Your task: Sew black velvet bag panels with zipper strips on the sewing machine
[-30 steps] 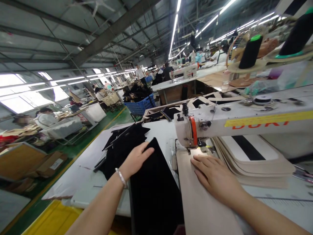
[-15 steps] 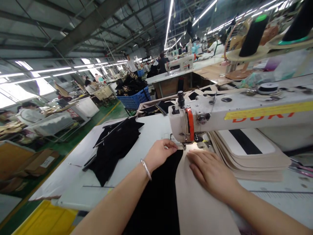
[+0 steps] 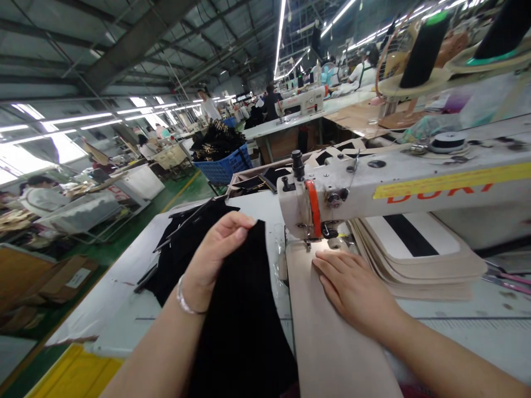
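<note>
"Left of the sewing machine [image 3: 398, 190], what does the left hand [image 3: 216, 246] hold?"

"It pinches the upper corner of the black piece [image 3: 244, 315] between thumb and fingers; the piece hangs toward the viewer, apart from the machine's needle."

"And the right hand [image 3: 359, 290]?"

"Lying flat, palm down, on the beige piece [image 3: 332, 342], just in front of the machine's needle. The two hands are apart. The far end of the beige piece lies at the machine's foot; whether the foot presses on it cannot be told."

"Which objects surround the machine?"

"Beneath its arm, a stack of beige panels [image 3: 446, 282], topped by a white panel bearing a black stripe [image 3: 410, 235]. To its left, a heap of black pieces [image 3: 188, 221]; beyond that heap, a blue crate [image 3: 227, 165]. To its right, at the frame's edge, pink-handled scissors [image 3: 508, 279]. Behind its arm, a cone of black thread [image 3: 425, 52]."
</note>
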Motion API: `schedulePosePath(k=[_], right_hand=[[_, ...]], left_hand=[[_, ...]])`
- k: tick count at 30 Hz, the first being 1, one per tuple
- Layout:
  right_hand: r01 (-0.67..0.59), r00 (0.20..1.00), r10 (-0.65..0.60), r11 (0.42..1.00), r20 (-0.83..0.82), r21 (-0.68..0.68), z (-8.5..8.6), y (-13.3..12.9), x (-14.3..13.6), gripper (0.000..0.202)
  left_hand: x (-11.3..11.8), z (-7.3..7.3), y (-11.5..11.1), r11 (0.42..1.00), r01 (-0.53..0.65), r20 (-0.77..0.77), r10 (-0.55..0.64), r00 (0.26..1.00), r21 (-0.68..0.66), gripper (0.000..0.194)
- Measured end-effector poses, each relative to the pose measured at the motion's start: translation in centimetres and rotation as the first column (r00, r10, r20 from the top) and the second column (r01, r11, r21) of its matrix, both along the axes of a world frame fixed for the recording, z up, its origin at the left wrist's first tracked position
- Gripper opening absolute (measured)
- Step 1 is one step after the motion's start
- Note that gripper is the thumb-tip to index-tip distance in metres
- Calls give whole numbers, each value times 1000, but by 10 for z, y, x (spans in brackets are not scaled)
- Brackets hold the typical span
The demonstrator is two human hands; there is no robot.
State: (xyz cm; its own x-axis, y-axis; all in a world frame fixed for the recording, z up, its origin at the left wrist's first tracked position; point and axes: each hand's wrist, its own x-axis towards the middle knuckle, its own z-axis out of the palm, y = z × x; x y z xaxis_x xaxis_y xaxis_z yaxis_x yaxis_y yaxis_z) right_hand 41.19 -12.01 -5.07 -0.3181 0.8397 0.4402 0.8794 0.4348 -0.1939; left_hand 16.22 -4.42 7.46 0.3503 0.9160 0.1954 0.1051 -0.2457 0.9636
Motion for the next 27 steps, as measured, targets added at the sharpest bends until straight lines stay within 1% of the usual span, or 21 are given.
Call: schedulePosePath(k=[1,2,3,4,5,7,9,10,11,12,14,18,22,27], right_hand=[[3,1000,-3,1000,-3,1,0,0,-1,34],[5,1000,-5,1000,-5,4,0,0,-1,34],[5,1000,-5,1000,-5,6,0,0,-1,34],[4,1000,-4,1000,-4,9,0,0,-2,33],[2,1000,-2,1000,-2,11,0,-1,-2,33],[-4,1000,4,1000,4,14,1,-1,-1,33],[-6,1000,6,1000,8,19,1,0,0,33],[-5,1000,5,1000,8,21,1,0,1,34],[-5,1000,5,1000,9,22,0,0,1,35],[-4,1000,4,1000,10,21,0,1,2,36],[-6,1000,5,1000,12,15,-2,1,2,38],[3,1000,-3,1000,16,-5,-3,1,2,40],[5,1000,-5,1000,26,-11,-3,1,2,42],[12,999,-12,1000,43,3,-3,2,1,45]], left_hand=[[-6,7,-2,999,-23,-13,24,1000,41,32],[-9,9,-4,998,-33,-51,35,998,55,31],[-7,6,-6,998,-28,-110,33,993,48,28],[-2,-3,-7,1000,-13,-184,18,983,28,25],[7,-16,-7,1000,10,-263,-10,965,-2,21],[29,-49,-5,998,47,-410,-58,910,-39,15],[50,-78,0,998,51,-537,-31,843,23,12],[57,-89,2,996,54,-583,1,813,77,11],[62,-96,5,989,61,-612,34,790,133,10],[66,-100,7,981,72,-628,58,776,180,9],[69,-102,11,971,86,-633,77,771,223,8],[70,-99,17,967,96,-638,78,766,234,7],[73,-101,21,960,122,-646,72,760,251,8],[74,-100,24,956,146,-676,69,734,256,10]])
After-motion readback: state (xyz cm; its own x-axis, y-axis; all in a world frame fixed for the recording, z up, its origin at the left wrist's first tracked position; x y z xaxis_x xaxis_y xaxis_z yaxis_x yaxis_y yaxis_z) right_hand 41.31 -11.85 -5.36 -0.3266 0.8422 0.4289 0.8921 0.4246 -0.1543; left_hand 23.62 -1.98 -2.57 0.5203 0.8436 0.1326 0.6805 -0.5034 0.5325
